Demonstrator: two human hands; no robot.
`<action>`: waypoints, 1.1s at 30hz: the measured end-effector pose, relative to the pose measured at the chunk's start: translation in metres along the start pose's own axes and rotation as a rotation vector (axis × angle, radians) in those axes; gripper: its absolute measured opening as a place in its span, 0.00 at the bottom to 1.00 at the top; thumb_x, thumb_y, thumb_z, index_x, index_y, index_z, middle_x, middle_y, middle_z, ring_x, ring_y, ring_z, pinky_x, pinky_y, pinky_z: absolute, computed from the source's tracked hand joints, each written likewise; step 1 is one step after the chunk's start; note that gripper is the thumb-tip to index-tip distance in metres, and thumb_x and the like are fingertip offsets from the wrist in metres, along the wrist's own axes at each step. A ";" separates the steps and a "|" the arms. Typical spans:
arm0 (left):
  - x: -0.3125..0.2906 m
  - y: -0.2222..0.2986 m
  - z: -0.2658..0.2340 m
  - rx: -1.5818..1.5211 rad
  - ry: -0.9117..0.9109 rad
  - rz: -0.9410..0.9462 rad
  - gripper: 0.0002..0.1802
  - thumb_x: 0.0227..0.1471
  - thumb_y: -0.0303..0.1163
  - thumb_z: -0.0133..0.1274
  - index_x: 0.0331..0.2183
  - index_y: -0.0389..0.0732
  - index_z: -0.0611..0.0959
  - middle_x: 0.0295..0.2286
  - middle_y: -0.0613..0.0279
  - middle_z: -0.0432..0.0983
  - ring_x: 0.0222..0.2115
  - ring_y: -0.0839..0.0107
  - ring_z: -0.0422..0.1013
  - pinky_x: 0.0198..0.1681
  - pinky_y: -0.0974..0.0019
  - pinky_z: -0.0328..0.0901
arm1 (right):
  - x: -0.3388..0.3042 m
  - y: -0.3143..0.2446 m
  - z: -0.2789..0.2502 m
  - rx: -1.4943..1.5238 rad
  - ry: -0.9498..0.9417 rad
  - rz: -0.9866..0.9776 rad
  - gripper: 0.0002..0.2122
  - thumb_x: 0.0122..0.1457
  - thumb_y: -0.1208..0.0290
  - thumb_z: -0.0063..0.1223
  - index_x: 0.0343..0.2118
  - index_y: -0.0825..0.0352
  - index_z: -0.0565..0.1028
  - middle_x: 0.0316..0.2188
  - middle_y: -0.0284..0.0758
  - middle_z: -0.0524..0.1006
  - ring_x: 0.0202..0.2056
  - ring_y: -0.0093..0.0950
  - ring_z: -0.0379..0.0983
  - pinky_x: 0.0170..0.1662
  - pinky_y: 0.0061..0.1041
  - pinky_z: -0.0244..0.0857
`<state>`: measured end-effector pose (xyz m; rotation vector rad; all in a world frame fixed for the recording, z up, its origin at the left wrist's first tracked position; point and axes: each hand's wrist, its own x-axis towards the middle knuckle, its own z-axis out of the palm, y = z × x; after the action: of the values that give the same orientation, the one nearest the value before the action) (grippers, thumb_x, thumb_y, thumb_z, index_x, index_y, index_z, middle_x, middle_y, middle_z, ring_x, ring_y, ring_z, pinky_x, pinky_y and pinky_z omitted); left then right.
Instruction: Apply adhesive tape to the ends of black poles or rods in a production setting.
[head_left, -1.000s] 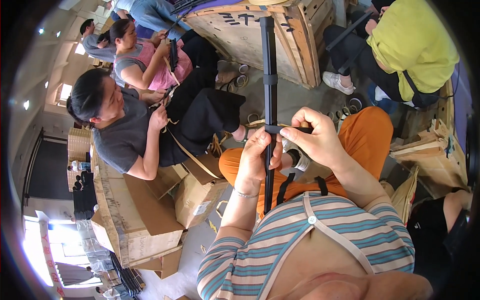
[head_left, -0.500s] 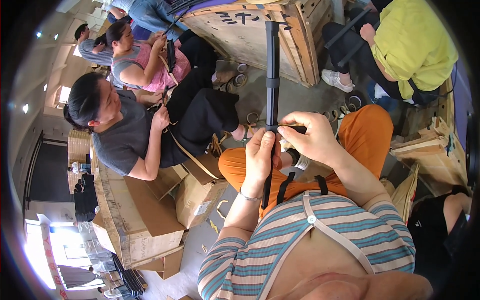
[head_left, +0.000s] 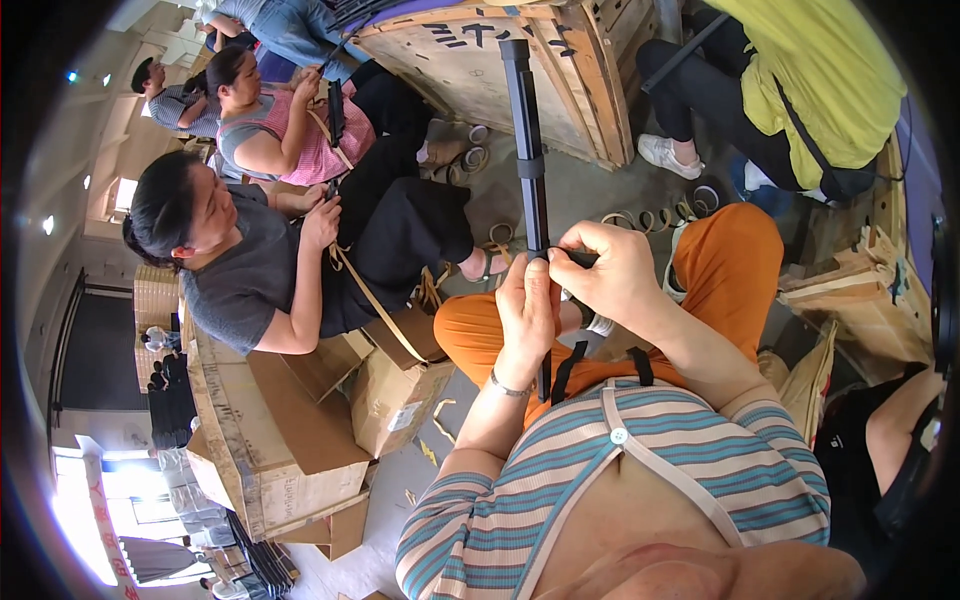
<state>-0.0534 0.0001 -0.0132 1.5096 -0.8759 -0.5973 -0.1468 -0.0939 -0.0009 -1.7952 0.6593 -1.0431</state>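
A long black bar [head_left: 526, 130] with a collar partway along it stands nearly upright in front of me, its top leaning a little left. My left hand [head_left: 525, 305] is closed around its lower part, thumb pressed on the front. Below that hand, the bar's lower end shows above my lap. My right hand [head_left: 612, 268] pinches a short black strip [head_left: 578, 257] at the bar's side, level with my left thumb. Whether the strip is wrapped round the bar is hidden by my fingers.
To the left a seated person [head_left: 245, 265] handles a dark piece with a long tan strip [head_left: 375, 305]. Open cardboard boxes [head_left: 300, 410] stand beside them. A wooden crate [head_left: 490, 80] is ahead. Another person [head_left: 820, 90] in yellow sits at right. Coiled strips [head_left: 690, 208] lie on the floor.
The bar's top has tipped slightly to the left. My right fingers have drawn in closer to the bar, and less of the black strip shows beyond them.
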 end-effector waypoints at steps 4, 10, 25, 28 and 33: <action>0.001 -0.003 -0.001 0.044 -0.025 -0.003 0.19 0.59 0.40 0.37 0.22 0.38 0.69 0.11 0.72 0.61 0.12 0.85 0.56 0.15 0.78 0.52 | -0.002 0.006 0.006 -0.057 0.093 -0.081 0.06 0.41 0.69 0.58 0.18 0.65 0.74 0.14 0.35 0.73 0.16 0.30 0.70 0.19 0.25 0.62; -0.014 0.008 -0.006 -0.059 -0.119 -0.073 0.20 0.59 0.38 0.32 0.21 0.37 0.69 0.11 0.70 0.61 0.12 0.82 0.57 0.15 0.76 0.53 | 0.011 0.066 0.011 -0.123 0.140 0.218 0.08 0.44 0.69 0.55 0.18 0.67 0.72 0.16 0.40 0.73 0.17 0.32 0.71 0.22 0.29 0.63; 0.014 0.001 -0.007 -0.589 -0.249 -0.381 0.27 0.59 0.50 0.29 0.24 0.36 0.68 0.10 0.60 0.62 0.05 0.74 0.55 0.08 0.73 0.53 | 0.013 0.014 0.010 0.531 -0.236 0.145 0.17 0.52 0.72 0.54 0.43 0.71 0.64 0.27 0.31 0.72 0.26 0.15 0.67 0.31 0.17 0.62; 0.014 -0.007 -0.007 -0.583 -0.275 -0.396 0.26 0.59 0.50 0.30 0.25 0.37 0.68 0.10 0.61 0.62 0.05 0.74 0.55 0.08 0.73 0.53 | 0.014 0.013 0.011 0.434 -0.218 0.141 0.16 0.52 0.73 0.53 0.43 0.71 0.65 0.24 0.32 0.72 0.24 0.16 0.69 0.29 0.18 0.63; 0.016 -0.011 -0.012 -0.611 -0.278 -0.378 0.26 0.59 0.50 0.30 0.27 0.36 0.68 0.10 0.60 0.63 0.05 0.74 0.56 0.08 0.73 0.53 | 0.013 0.020 0.012 0.430 -0.244 0.066 0.08 0.56 0.74 0.47 0.37 0.71 0.67 0.18 0.33 0.72 0.18 0.21 0.70 0.24 0.20 0.62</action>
<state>-0.0326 -0.0059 -0.0201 1.0417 -0.5338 -1.2510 -0.1296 -0.1070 -0.0171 -1.4800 0.3126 -0.8295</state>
